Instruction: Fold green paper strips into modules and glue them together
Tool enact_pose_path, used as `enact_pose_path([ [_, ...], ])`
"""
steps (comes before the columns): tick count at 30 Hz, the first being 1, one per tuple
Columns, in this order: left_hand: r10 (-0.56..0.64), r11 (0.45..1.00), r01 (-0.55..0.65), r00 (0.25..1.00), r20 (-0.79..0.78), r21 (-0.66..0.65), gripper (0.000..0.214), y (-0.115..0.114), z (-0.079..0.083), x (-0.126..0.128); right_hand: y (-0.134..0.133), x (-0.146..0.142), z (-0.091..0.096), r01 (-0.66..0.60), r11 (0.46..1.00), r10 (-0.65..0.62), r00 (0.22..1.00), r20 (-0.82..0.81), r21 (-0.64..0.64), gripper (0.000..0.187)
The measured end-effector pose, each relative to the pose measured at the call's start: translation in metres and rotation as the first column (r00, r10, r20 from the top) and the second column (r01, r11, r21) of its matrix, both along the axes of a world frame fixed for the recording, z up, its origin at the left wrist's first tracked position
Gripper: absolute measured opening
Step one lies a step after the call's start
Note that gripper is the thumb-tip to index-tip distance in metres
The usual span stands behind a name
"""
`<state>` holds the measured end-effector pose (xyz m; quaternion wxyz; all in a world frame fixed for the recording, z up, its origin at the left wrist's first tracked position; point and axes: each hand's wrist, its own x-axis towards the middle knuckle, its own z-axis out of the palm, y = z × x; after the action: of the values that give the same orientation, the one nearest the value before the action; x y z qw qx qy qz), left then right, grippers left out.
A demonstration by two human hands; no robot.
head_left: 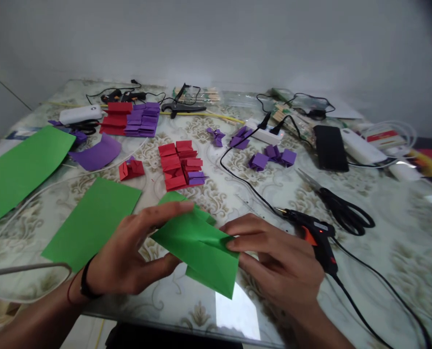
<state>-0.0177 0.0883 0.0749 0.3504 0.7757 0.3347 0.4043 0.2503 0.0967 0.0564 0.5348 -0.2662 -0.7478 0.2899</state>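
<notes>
Head view: I hold folded green paper (197, 245) over the table (383, 203).
My left hand (129, 257) and right hand (277, 261) pinch its edges; glue gun (316, 237) just beside right hand, scissors (341, 206) beyond.

glue gun (316, 237) right of folded paper (199, 249)

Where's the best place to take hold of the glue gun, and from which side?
Take the glue gun by its black handle, coming from the right. Its nozzle points left and a red light glows on the body, so the tip may be hot. The cord leaves the handle's lower end; hold above it.
</notes>
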Motion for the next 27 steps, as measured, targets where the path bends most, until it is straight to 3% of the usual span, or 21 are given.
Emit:
enact_pose_path([
  [4, 0.014, 0.985, 0.02, 0.98, -0.197, 0.17, 0.029, 0.004, 0.005, 0.004, -0.001, -0.002, 0.002, -0.029, 0.999, 0.031, 0.998, 0.056, -0.039, 0.017],
  [6, 0.046, 0.978, 0.001, 0.975, -0.216, 0.21, 0.018, 0.005, 0.009, 0.006, -0.001, -0.004, 0.002, -0.056, 0.998, 0.059, 0.996, 0.073, -0.043, 0.026],
  [8, 0.056, 0.973, -0.009, 0.979, -0.198, 0.229, 0.016, 0.005, 0.01, 0.007, -0.002, -0.006, 0.001, -0.082, 0.996, 0.086, 0.991, 0.1, -0.041, 0.034],
  [11, 0.027, 0.976, 0.013, 0.984, -0.179, 0.219, 0.017, 0.005, 0.01, 0.009, -0.003, -0.009, 0.0, -0.099, 0.994, 0.103, 0.988, 0.116, -0.042, 0.029],
  [17, -0.012, 0.984, 0.032, 0.993, -0.115, 0.175, 0.023, 0.003, 0.008, 0.01, -0.005, -0.01, 0.001, -0.053, 0.996, 0.052, 0.999, -0.009, -0.074, 0.027],
  [27, 0.188, 0.946, -0.155, 0.978, -0.092, 0.286, 0.016, -0.002, 0.014, 0.008, -0.003, -0.013, 0.006, 0.005, 0.987, -0.035, 0.983, -0.18, -0.161, 0.013],
])
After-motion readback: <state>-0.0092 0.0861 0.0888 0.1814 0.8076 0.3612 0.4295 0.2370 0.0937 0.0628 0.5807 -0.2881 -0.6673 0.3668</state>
